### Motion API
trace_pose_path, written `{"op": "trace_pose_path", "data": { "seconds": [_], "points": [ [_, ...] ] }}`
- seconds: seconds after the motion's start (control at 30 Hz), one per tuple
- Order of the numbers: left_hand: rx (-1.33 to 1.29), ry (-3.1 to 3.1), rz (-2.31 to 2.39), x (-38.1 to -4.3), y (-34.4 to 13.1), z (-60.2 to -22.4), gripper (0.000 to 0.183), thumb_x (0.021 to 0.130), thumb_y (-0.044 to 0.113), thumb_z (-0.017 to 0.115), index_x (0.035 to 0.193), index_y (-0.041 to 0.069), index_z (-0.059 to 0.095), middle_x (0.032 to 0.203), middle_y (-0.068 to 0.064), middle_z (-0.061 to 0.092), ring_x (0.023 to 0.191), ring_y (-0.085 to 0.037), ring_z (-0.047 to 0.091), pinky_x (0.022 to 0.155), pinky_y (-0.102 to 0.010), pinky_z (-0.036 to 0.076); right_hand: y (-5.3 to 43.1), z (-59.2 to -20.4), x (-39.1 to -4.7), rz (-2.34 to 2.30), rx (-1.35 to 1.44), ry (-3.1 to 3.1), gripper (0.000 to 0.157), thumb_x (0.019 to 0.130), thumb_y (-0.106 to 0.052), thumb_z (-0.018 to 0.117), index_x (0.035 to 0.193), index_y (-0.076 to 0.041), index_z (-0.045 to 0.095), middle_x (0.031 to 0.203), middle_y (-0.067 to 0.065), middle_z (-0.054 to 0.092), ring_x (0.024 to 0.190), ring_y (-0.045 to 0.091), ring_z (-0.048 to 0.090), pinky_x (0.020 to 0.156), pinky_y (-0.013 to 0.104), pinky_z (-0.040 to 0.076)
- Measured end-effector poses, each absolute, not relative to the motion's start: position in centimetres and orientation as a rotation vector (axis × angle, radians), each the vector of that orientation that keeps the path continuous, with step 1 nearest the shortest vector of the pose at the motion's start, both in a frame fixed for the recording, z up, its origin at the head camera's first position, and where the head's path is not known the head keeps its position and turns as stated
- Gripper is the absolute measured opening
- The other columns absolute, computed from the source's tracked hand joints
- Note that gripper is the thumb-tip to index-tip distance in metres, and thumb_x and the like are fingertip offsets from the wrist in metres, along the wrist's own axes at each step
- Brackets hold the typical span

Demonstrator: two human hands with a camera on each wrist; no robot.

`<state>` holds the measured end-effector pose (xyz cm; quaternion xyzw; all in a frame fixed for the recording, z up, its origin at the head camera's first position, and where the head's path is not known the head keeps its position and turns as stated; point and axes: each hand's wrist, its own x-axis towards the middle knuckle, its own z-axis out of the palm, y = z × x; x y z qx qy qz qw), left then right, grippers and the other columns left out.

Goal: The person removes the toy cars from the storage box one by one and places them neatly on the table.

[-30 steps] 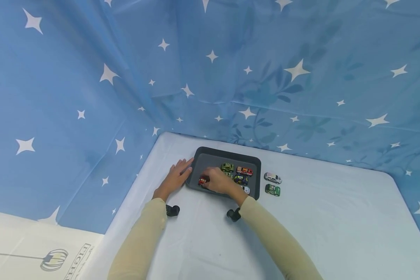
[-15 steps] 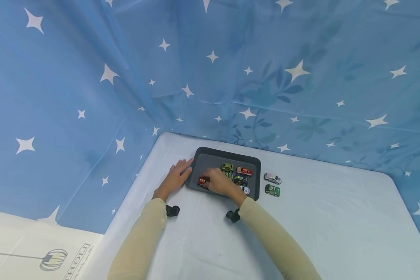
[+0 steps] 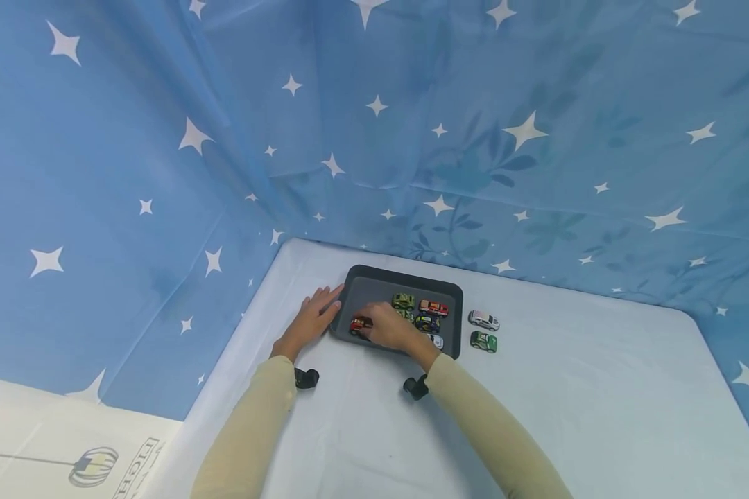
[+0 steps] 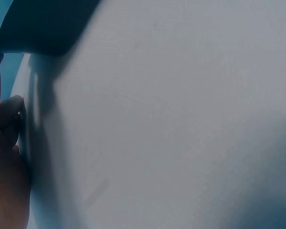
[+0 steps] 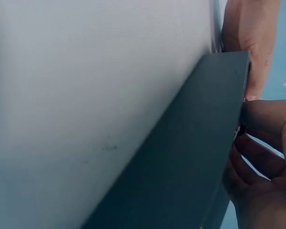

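Observation:
My right hand [image 3: 390, 326] reaches into the dark grey tray [image 3: 406, 276] and pinches a red toy car [image 3: 356, 326] near the tray's front left corner. Part of that car is hidden by the fingers. In the right wrist view, the thumb and fingers of the right hand [image 5: 267, 157] meet just behind the tray wall [image 5: 181, 143]. My left hand [image 3: 308, 320] lies with fingers extended against the tray's left side. At the left edge of the left wrist view, only part of the left hand [image 4: 7, 181] shows.
Inside the tray are an olive toy car [image 3: 403, 301], a red-orange one [image 3: 433, 308], a dark blue one [image 3: 427, 323] and others partly covered by the right hand. Right of the tray, a white toy car [image 3: 483, 320] and a green one [image 3: 483, 341] stand on the white tabletop [image 3: 599, 388].
My right hand has shifted slightly left inside the tray with the red toy car. The left hand keeps its place at the tray's side, and the head view has tilted a little.

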<state>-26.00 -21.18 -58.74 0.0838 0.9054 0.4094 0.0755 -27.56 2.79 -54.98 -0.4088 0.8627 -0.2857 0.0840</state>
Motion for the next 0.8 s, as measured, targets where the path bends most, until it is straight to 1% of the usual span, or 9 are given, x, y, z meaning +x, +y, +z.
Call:
{"op": "trace_pose_path", "data": {
  "seconds": [0.2,0.4,0.5,0.57,0.63,0.7,0.77,0.8],
  "points": [
    [0.223,2.696,1.221,-25.6,-20.8,-58.8,0.056,0.117,0.042,0.045,0.170,0.028,0.036,0.175,-0.014,0.025,0.164,-0.031,0.009,0.132,-0.050,-0.004,3.9,-54.2,-27.2,-0.906,-1.262,2.574,0.031,0.099,0.000,0.075,0.129,0.009,0.072,0.121,0.019,0.075,0.112,0.032,0.072,0.095,0.046,0.061],
    [0.214,2.703,1.233,-25.5,-20.7,-58.4,0.056,0.117,0.040,0.047,0.170,0.026,0.037,0.174,-0.016,0.026,0.164,-0.032,0.010,0.132,-0.051,-0.003,5.4,-53.3,-26.9,-0.988,-1.187,2.558,0.035,0.099,0.000,0.076,0.133,0.008,0.071,0.124,0.018,0.075,0.109,0.029,0.073,0.089,0.044,0.062],
    [0.214,2.715,1.217,-25.7,-20.8,-58.4,0.056,0.117,0.041,0.046,0.170,0.026,0.035,0.175,-0.016,0.025,0.164,-0.033,0.009,0.132,-0.051,-0.004,6.3,-53.0,-26.9,-1.001,-1.141,2.554,0.038,0.100,-0.001,0.076,0.136,0.007,0.070,0.123,0.016,0.076,0.098,0.021,0.073,0.082,0.038,0.061],
    [0.212,2.716,1.215,-25.8,-20.9,-58.5,0.057,0.117,0.042,0.046,0.170,0.026,0.035,0.175,-0.016,0.025,0.164,-0.033,0.009,0.132,-0.051,-0.005,6.9,-52.8,-26.8,-1.001,-1.108,2.553,0.040,0.100,-0.003,0.076,0.138,0.005,0.069,0.121,0.014,0.076,0.088,0.013,0.070,0.077,0.034,0.058],
    [0.215,2.712,1.219,-25.9,-21.0,-58.6,0.056,0.117,0.042,0.046,0.170,0.026,0.035,0.175,-0.016,0.025,0.164,-0.032,0.009,0.132,-0.050,-0.005,7.6,-52.6,-26.6,-1.003,-1.101,2.557,0.040,0.100,-0.003,0.076,0.139,0.004,0.069,0.121,0.014,0.076,0.075,0.006,0.065,0.071,0.031,0.055],
    [0.218,2.699,1.235,-25.9,-21.0,-58.5,0.056,0.117,0.041,0.046,0.170,0.026,0.036,0.175,-0.015,0.024,0.164,-0.032,0.009,0.132,-0.049,-0.006,8.4,-52.4,-26.5,-1.012,-1.097,2.573,0.040,0.100,-0.003,0.076,0.139,0.005,0.068,0.123,0.016,0.076,0.061,0.003,0.056,0.068,0.030,0.052],
    [0.227,2.692,1.243,-25.8,-21.0,-58.5,0.056,0.117,0.040,0.046,0.170,0.026,0.036,0.175,-0.015,0.024,0.164,-0.032,0.009,0.132,-0.050,-0.006,9.2,-52.1,-26.3,-1.001,-1.089,2.603,0.040,0.100,-0.003,0.076,0.139,0.004,0.068,0.126,0.017,0.075,0.054,0.004,0.048,0.067,0.030,0.049],
    [0.231,2.691,1.241,-25.8,-21.0,-58.5,0.056,0.117,0.041,0.046,0.170,0.026,0.035,0.175,-0.015,0.024,0.164,-0.032,0.009,0.132,-0.050,-0.006,9.6,-52.0,-26.3,-0.992,-1.093,2.625,0.040,0.100,-0.002,0.076,0.139,0.004,0.069,0.127,0.017,0.075,0.055,0.003,0.048,0.067,0.030,0.049]
  ]
}}
